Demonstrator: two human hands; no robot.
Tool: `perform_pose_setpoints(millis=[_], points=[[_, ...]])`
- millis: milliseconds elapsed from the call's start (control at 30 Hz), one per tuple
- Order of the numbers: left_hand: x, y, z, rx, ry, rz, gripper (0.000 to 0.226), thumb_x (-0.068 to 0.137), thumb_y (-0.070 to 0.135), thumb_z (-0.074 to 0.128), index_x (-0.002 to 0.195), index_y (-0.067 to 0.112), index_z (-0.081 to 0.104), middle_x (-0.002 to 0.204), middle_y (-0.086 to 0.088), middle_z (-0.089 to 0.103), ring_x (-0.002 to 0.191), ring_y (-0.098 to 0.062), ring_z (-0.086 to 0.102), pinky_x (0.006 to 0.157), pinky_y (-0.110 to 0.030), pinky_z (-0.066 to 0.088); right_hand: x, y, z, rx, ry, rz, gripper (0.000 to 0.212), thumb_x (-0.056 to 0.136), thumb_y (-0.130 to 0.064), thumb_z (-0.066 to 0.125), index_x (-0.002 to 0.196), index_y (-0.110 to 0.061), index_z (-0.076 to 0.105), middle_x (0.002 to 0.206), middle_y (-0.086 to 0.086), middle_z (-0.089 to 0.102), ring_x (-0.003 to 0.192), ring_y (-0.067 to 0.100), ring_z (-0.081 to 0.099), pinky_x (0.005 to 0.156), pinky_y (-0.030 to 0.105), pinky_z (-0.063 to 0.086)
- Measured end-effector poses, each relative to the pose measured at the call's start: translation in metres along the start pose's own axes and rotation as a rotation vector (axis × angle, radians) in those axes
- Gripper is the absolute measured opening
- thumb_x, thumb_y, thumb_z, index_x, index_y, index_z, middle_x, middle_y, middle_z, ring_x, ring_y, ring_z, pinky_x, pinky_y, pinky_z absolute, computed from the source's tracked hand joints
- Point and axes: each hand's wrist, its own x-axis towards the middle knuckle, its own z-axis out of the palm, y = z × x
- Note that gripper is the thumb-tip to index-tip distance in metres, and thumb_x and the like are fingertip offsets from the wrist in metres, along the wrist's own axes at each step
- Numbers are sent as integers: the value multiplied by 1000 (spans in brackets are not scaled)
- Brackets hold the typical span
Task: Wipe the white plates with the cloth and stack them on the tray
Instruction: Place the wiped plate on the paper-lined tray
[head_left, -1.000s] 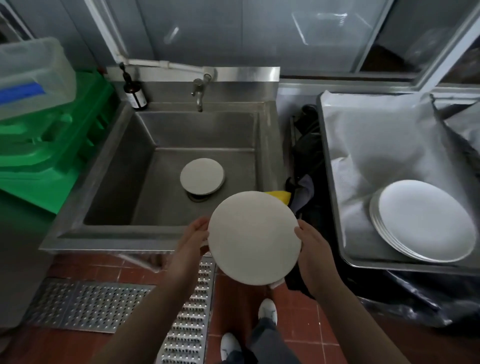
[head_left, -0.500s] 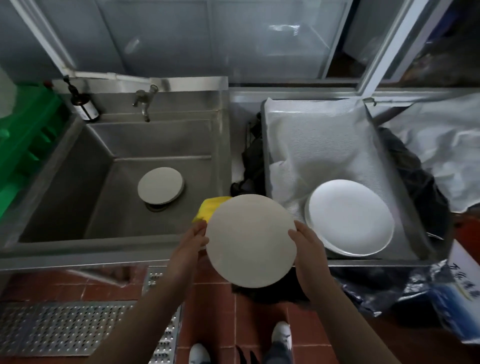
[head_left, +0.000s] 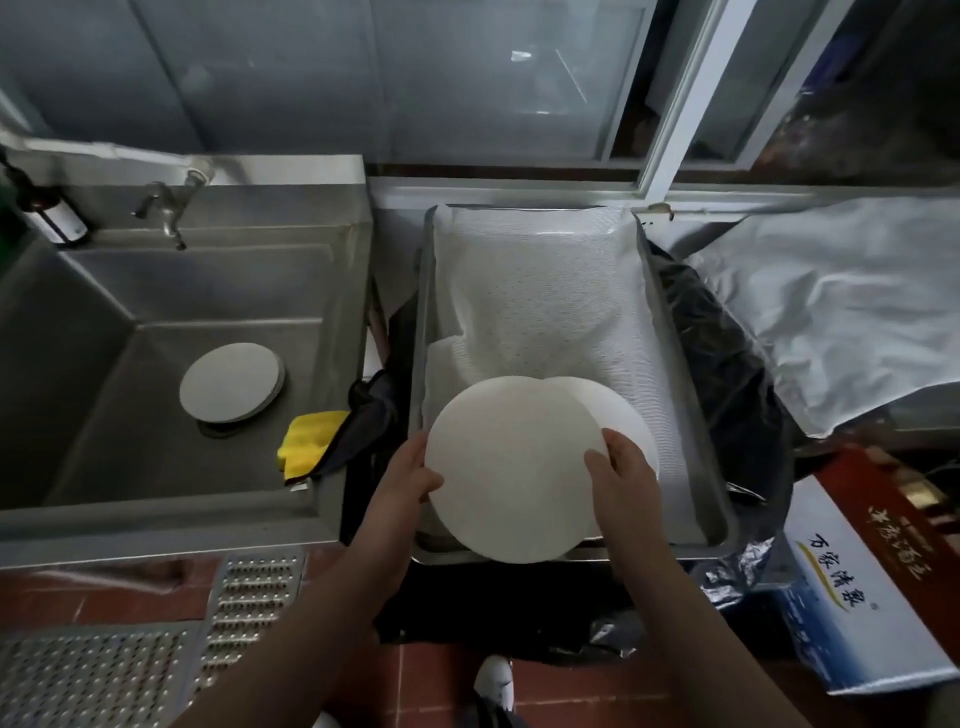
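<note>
I hold a white plate (head_left: 511, 467) by its rim, my left hand (head_left: 410, 475) gripping the left edge and my right hand (head_left: 618, 470) gripping the right edge. It hangs over the near end of the metal tray (head_left: 670, 332), just above the stack of white plates (head_left: 631, 415), which it mostly hides. A white liner (head_left: 530, 291) covers the tray floor. More plates (head_left: 231, 382) lie in the steel sink (head_left: 156, 291) over the drain. The yellow cloth (head_left: 306, 441) lies on the sink's near right corner.
A tap (head_left: 166, 208) and a dark bottle (head_left: 49, 213) stand at the sink's back. Black plastic (head_left: 727, 374) surrounds the tray, a white sheet (head_left: 841, 306) lies to its right, and a printed box (head_left: 852, 577) sits at the lower right. A metal floor grate (head_left: 130, 644) lies below the sink.
Both hands have carried the plate to the right, from in front of the sink's corner to over the stack in the tray. The view has swung right with it.
</note>
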Motion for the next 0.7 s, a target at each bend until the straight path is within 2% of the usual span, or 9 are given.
perform_pose_setpoints(millis=[133,233,333,500,600,700], points=[[6,6,27,73,-36,7,57,69,21,49,122,30,66,120,5,68,117,-20,59,90,-38,46,19,10,-20,-36,40,9,37,90,-21,51,127,-17,54,114,-6,57,103,17,53,80,30,40],[10,8,44,113,-74,-3,54,71,23,48,122,30,66,121,3,68,119,-23,58,101,-47,44,30,16,-31,-27,52,7,50,75,-32,44,120,-17,58,107,-3,61,97,19,57,67,25,40],[13,8,58,132,-89,-17,49,71,21,47,116,27,66,116,-2,67,115,-25,57,93,-38,47,39,18,-39,-3,71,-5,42,73,-30,43,110,-19,60,99,-6,62,90,15,57,62,23,40],[14,12,73,140,-95,-11,51,69,18,47,117,24,65,112,5,68,105,-8,61,87,-26,49,50,26,-45,-9,71,10,42,74,-33,42,109,-20,60,101,-4,61,90,14,57,61,22,38],[17,14,76,158,-89,-21,53,67,19,48,118,25,64,112,7,68,105,-5,61,92,-28,49,56,31,-45,-1,57,33,32,83,-28,46,110,-19,62,102,-3,63,88,9,57,60,21,38],[20,14,77,181,-56,-44,50,66,20,50,114,25,66,110,5,68,105,-8,60,96,-35,48,59,36,-42,-24,43,31,34,76,-30,44,102,-19,63,93,-2,65,85,14,59,58,24,38]])
